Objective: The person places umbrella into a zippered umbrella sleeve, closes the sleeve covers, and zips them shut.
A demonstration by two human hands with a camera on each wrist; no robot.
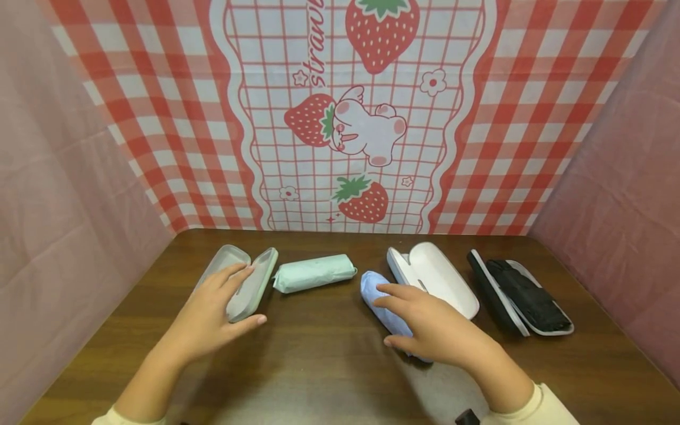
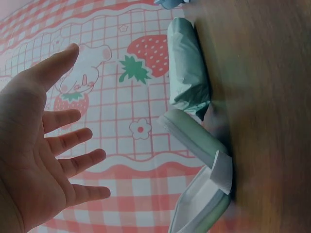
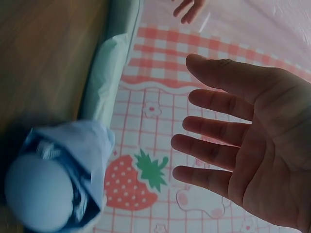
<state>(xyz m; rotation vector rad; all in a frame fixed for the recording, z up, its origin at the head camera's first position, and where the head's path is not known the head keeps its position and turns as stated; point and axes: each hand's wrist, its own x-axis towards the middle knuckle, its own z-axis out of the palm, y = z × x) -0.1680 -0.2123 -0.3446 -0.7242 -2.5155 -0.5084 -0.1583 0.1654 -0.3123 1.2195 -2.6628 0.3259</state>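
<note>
Fingers spread, my left hand (image 1: 209,319) hovers by an open green case (image 1: 260,280) with a pale inside; the left wrist view has the hand (image 2: 43,145) apart from the case (image 2: 199,136). A mint folded umbrella (image 1: 316,273) lies between the hands. My right hand (image 1: 430,324) is over a blue folded umbrella (image 1: 390,313), partly covering it in the head view. In the right wrist view the hand (image 3: 257,141) holds nothing, its fingers extended, and the blue umbrella's round end (image 3: 39,191) faces the camera.
Behind the right hand lies an open case with a white inside (image 1: 438,274). Farther right, a black folded umbrella (image 1: 528,295) lies in an open black case (image 1: 494,295). A strawberry-print cloth (image 1: 361,130) hangs behind the wooden table (image 1: 313,378), with pink cloth (image 1: 616,206) at the sides.
</note>
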